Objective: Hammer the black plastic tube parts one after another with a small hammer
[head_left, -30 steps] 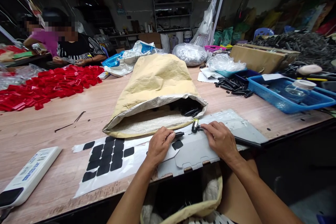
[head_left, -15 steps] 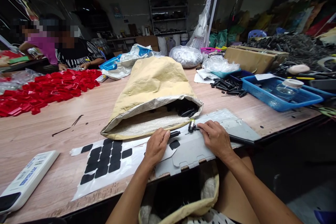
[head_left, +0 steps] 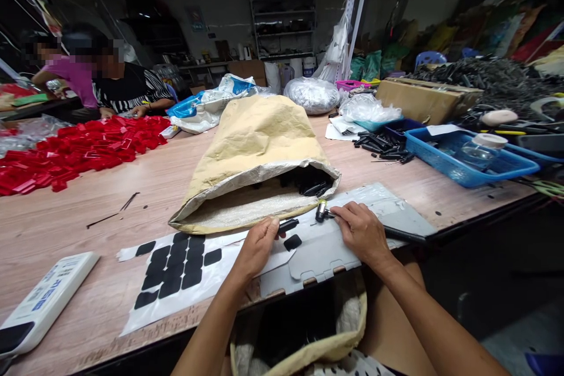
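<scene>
My left hand (head_left: 259,245) is closed on a short black plastic piece (head_left: 288,225), whose end sticks out to the right past the thumb. In my right hand (head_left: 362,234) is a small hammer (head_left: 322,211), its head resting over the grey board (head_left: 326,258) and its dark handle running out to the right under the palm. Just beyond both hands lies a tan sack (head_left: 264,135), its mouth open towards me with black pieces (head_left: 314,187) inside. A white sheet of black square stickers (head_left: 176,267) lies to the left of my left hand.
A second open sack (head_left: 326,346) hangs below the table edge. Red parts (head_left: 83,150) are heaped at the left, with a co-worker (head_left: 132,91) behind. A white power strip (head_left: 46,302) lies front left. At right are a blue basket (head_left: 467,155) and loose black pieces (head_left: 381,144).
My left hand has shifted slightly left and tilted with the black piece in it. The right hand and hammer have barely moved.
</scene>
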{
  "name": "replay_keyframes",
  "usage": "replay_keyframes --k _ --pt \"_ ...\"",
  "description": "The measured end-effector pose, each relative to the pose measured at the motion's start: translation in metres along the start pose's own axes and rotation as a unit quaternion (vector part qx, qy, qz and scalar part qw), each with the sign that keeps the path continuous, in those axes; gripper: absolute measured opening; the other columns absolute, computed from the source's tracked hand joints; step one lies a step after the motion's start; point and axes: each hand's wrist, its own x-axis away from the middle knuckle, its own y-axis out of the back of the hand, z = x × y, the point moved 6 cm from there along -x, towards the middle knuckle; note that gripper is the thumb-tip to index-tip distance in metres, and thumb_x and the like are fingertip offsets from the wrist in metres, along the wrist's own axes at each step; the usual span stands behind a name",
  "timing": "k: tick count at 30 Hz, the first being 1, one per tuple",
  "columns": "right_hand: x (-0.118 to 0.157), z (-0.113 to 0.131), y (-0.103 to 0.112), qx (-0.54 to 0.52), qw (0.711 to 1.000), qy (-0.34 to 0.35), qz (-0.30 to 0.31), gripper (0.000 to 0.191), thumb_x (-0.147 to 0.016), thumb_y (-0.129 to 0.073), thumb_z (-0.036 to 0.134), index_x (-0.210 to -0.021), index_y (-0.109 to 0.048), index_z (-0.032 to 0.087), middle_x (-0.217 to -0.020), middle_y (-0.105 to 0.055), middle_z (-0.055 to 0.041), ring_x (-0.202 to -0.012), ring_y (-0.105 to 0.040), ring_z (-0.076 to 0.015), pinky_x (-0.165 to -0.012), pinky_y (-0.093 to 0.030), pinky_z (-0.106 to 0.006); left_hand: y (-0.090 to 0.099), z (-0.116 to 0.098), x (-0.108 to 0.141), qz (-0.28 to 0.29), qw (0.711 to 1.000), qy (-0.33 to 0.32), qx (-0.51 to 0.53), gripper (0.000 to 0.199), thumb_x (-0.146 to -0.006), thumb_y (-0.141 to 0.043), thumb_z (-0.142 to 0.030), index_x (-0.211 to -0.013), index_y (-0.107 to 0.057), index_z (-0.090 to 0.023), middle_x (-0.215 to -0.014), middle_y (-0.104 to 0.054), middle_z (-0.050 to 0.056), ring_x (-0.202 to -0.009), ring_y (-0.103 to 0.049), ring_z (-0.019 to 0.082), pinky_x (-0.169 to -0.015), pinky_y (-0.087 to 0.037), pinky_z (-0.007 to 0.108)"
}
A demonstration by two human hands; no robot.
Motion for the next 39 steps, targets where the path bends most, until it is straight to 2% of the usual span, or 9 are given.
replay_keyframes --k 9,14,18,20,24,28,30,34,39 --pt "0.000 0.000 0.000 -0.002 1.000 -0.004 0.003 0.026 -0.095 -0.053 0.022 -0.113 -0.072 0.024 -0.092 -0.066 -0.0059 -0.090 -0.054 -0.0224 -0.081 -0.041 -0.034 -0.037 -0.002 0.087 0.100 0.949 0.233 0.187 0.066 -0.091 -0.037 -0.077 -0.079 -0.063 -0.017 -0.062 -0.054 0.000 -0.043 -0.040 0.009 -0.045 -0.026 0.024" --pt "0.001 0.001 0.000 -0.001 1.000 -0.005 0.001 0.027 -0.095 -0.053 0.021 -0.114 -0.072 0.024 -0.092 -0.065 -0.0058 -0.090 -0.054 -0.0220 -0.082 -0.040 -0.034 -0.064 0.018 0.129 0.143 0.980 0.127 -0.051 0.045 -0.099 -0.042 -0.057 -0.083 -0.065 -0.022 -0.084 -0.067 0.007 -0.080 -0.064 0.022 -0.071 -0.046 0.031" --pt "0.001 0.001 0.001 0.000 1.000 -0.003 -0.004 0.026 -0.095 -0.054 0.021 -0.113 -0.072 0.024 -0.092 -0.065 -0.0051 -0.089 -0.054 -0.0213 -0.081 -0.040 -0.033 -0.076 0.048 0.150 0.153 0.938 0.179 -0.253 0.036 -0.100 -0.041 -0.037 -0.121 -0.066 -0.024 -0.106 -0.072 0.014 -0.100 -0.070 0.032 -0.087 -0.048 0.041" --pt "0.001 0.002 0.001 0.000 1.000 -0.004 -0.004 0.026 -0.095 -0.055 0.020 -0.113 -0.072 0.024 -0.091 -0.065 -0.0048 -0.089 -0.054 -0.0211 -0.080 -0.040 -0.033 -0.076 0.042 0.150 0.187 0.926 0.177 -0.275 0.035 -0.096 -0.048 -0.033 -0.125 -0.066 -0.024 -0.109 -0.073 0.012 -0.103 -0.070 0.031 -0.086 -0.048 0.039" --pt "0.001 0.002 0.001 0.003 1.000 -0.004 -0.010 0.025 -0.095 -0.055 0.021 -0.113 -0.072 0.023 -0.091 -0.065 -0.0048 -0.088 -0.053 -0.0211 -0.079 -0.039 -0.034 -0.061 -0.014 0.109 0.225 0.956 0.076 -0.173 0.028 -0.098 -0.050 -0.040 -0.090 -0.072 -0.025 -0.087 -0.075 0.001 -0.080 -0.069 0.019 -0.068 -0.043 0.027" --pt "0.001 0.002 0.001 0.001 1.000 -0.005 -0.008 0.025 -0.095 -0.055 0.021 -0.113 -0.072 0.023 -0.091 -0.065 -0.0050 -0.089 -0.053 -0.0213 -0.079 -0.040 -0.034 -0.028 -0.054 0.009 0.074 0.988 0.016 -0.137 0.032 -0.098 -0.051 -0.044 -0.090 -0.072 -0.022 -0.078 -0.072 0.001 -0.071 -0.064 0.016 -0.064 -0.041 0.026" --pt "0.001 0.002 0.001 -0.005 1.000 -0.006 -0.004 0.025 -0.096 -0.055 0.022 -0.113 -0.072 0.024 -0.091 -0.065 -0.0049 -0.089 -0.053 -0.0215 -0.081 -0.040 -0.034 -0.018 -0.055 -0.045 -0.028 0.986 0.014 -0.166 0.027 -0.096 -0.054 -0.040 -0.093 -0.072 -0.021 -0.085 -0.075 0.003 -0.079 -0.066 0.019 -0.069 -0.044 0.027" --pt "0.000 0.001 0.002 -0.015 1.000 -0.009 0.000 0.024 -0.096 -0.055 0.022 -0.113 -0.072 0.024 -0.091 -0.065 -0.0047 -0.089 -0.053 -0.0212 -0.081 -0.040 -0.033 -0.026 -0.040 -0.123 -0.093 0.959 0.081 -0.255 0.027 -0.093 -0.057 -0.042 -0.098 -0.074 -0.021 -0.101 -0.076 0.011 -0.096 -0.070 0.029 -0.076 -0.048 0.034" --pt "-0.002 0.000 0.002 -0.019 1.000 -0.012 0.002 0.024 -0.095 -0.056 0.022 -0.112 -0.073 0.024 -0.092 -0.065 -0.0047 -0.089 -0.053 -0.0211 -0.080 -0.041 -0.033 -0.034 -0.033 -0.146 -0.081 0.948 0.120 -0.282 0.019 -0.082 -0.067 -0.031 -0.092 -0.075 -0.017 -0.103 -0.076 0.020 -0.099 -0.071 0.037 -0.076 -0.050 0.039"
